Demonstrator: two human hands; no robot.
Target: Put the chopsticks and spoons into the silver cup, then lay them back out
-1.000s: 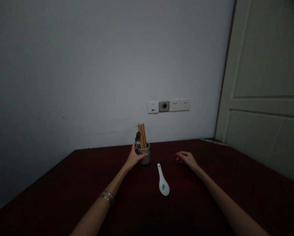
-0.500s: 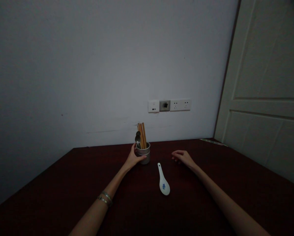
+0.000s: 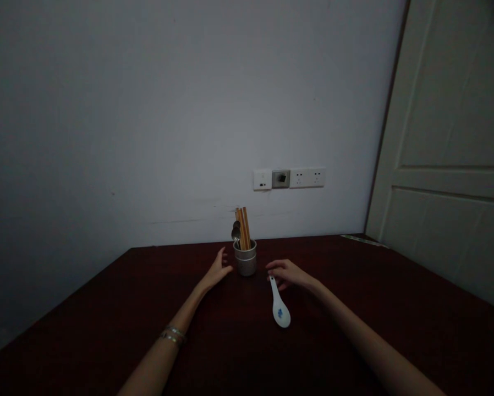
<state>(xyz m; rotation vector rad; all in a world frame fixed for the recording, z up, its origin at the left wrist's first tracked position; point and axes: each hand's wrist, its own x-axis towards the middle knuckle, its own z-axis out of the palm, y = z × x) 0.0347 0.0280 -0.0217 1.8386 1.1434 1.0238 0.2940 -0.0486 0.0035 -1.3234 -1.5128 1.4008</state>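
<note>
Foremost, dark red table. Left hand, fingers spread, lies just beside metal cup; right hand, fingers curled over handle tip of white spoon lying flat near cup, perhaps gripping, too dim to tell. Cup holds upright chopsticks.

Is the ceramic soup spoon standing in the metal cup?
No, the ceramic soup spoon lies flat on the table in front of the metal cup, with the right hand at its handle.

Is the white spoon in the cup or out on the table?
Out. The white spoon lies flat on the table, beside the metal cup, the right hand at its handle.
</note>
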